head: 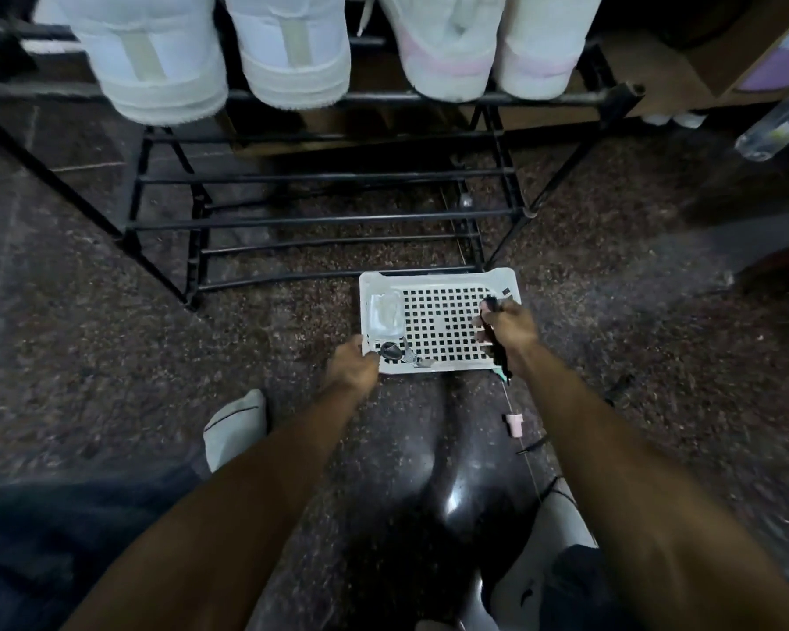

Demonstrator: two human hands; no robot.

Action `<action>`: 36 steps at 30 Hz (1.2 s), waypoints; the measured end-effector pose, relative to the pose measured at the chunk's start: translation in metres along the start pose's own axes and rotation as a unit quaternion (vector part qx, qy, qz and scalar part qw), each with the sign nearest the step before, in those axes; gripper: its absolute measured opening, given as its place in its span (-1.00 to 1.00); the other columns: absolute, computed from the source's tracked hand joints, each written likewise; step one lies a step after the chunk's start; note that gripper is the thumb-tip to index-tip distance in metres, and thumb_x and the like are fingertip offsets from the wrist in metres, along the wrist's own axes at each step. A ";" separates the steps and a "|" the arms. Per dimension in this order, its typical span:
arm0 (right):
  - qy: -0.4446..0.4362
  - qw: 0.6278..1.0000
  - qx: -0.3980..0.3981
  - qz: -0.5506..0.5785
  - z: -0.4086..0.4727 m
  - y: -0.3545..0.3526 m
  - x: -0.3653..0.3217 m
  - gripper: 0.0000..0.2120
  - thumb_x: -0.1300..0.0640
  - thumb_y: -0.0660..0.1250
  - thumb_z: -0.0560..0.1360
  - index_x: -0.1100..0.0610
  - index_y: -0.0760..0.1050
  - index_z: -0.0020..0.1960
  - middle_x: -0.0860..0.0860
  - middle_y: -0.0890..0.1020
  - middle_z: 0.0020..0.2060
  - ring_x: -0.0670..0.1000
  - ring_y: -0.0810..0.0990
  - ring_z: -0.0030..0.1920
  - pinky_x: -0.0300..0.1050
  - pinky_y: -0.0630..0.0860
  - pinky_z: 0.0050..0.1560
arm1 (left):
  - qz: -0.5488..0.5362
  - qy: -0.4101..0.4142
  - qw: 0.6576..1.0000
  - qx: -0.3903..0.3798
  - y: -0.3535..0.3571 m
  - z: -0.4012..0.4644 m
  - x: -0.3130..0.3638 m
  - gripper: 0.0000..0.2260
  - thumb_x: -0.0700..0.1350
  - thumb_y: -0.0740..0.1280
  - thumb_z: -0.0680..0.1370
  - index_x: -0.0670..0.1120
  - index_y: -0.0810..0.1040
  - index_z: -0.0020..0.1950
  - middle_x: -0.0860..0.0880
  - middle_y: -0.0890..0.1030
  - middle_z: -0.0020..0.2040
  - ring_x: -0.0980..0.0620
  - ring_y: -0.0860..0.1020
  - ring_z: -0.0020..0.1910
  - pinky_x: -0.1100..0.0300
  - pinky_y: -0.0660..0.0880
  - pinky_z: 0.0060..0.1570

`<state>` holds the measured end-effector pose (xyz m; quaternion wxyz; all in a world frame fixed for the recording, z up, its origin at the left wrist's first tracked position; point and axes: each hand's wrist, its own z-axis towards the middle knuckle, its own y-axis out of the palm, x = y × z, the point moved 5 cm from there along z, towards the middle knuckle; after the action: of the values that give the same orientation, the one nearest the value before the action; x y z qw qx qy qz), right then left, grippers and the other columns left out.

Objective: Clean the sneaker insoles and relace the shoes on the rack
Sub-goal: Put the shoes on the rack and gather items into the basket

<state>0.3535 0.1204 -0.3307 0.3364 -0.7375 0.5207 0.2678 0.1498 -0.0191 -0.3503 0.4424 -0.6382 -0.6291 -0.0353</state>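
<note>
No text, label, brand, number or sign can be read anywhere in the view. The heels of the four sneakers (288,47) on the rack show only plain panels and strips, with no lettering that can be made out. The clear bottle (777,125) at the far right has a pale patch on it, too blurred to tell whether it carries print. The purple surface (768,68) behind the bottle is likewise blurred, and no writing can be made out on it. The white basket (438,280) on the floor shows no mark or wording on its rim.
</note>
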 end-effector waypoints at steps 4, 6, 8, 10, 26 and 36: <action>-0.048 0.985 0.040 -0.164 0.053 -0.002 -0.007 -0.80 0.38 0.18 0.52 0.11 0.42 0.00 0.14 0.54 -0.15 0.04 0.50 -0.27 -0.22 0.44 -0.46 | 0.039 -0.001 0.999 0.036 0.011 0.026 -0.002 -0.59 -0.06 0.23 0.59 0.01 0.35 0.45 -0.15 0.59 0.21 -0.16 0.58 0.04 0.03 0.54 0.03; -0.085 0.956 0.059 -0.274 0.068 -0.002 -0.007 -0.76 0.34 0.21 0.51 0.16 0.47 0.14 0.22 0.59 -0.01 0.17 0.59 -0.03 0.02 0.59 -0.09 | 0.036 0.004 0.998 0.054 0.017 0.032 -0.005 -0.60 -0.04 0.24 0.60 0.01 0.37 0.44 -0.18 0.60 0.18 -0.19 0.59 0.07 0.01 0.54 0.05; -0.110 0.917 0.074 -0.376 0.070 -0.002 -0.007 -0.68 0.32 0.20 0.49 0.20 0.44 0.23 0.23 0.58 0.13 0.26 0.57 0.11 0.13 0.53 0.13 | 0.028 0.006 0.996 0.079 0.019 0.033 -0.009 -0.60 -0.07 0.26 0.60 -0.01 0.39 0.44 -0.18 0.61 0.17 -0.18 0.59 0.07 0.13 0.48 -0.05; -0.129 0.869 0.083 -0.471 0.069 0.000 -0.003 -0.65 0.33 0.19 0.48 0.20 0.38 0.26 0.22 0.52 0.21 0.30 0.54 0.14 0.13 0.51 0.12 | -0.001 0.014 0.995 0.094 0.020 0.033 -0.012 -0.61 -0.14 0.29 0.57 -0.02 0.44 0.41 -0.15 0.64 0.13 -0.16 0.61 0.01 0.14 0.48 -0.07; -0.175 0.832 0.172 -0.497 0.056 -0.017 0.008 -0.72 -0.06 0.24 0.59 0.14 0.45 0.13 0.16 0.63 0.00 0.22 0.62 -0.01 0.01 0.49 -0.06 | -0.055 0.027 0.993 0.102 0.013 0.038 -0.021 -0.61 -0.28 0.34 0.50 -0.03 0.53 0.31 -0.07 0.66 0.12 -0.04 0.61 0.02 0.19 0.49 0.01; 0.136 0.870 0.264 -0.394 0.010 -0.134 0.145 -0.35 -0.02 0.32 0.50 0.16 0.16 0.48 0.22 0.24 0.43 0.26 0.23 0.42 0.18 0.24 0.36 | -0.107 -0.007 0.988 0.112 0.020 0.015 -0.053 -0.74 -0.25 0.36 0.51 -0.18 0.58 0.20 -0.17 0.66 0.07 -0.12 0.61 0.04 0.19 0.44 -0.02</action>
<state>0.5253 0.0737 -0.4158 0.5220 -0.7943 0.2785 -0.1378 0.1478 -0.0475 -0.4019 0.5005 -0.5139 -0.6967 -0.0072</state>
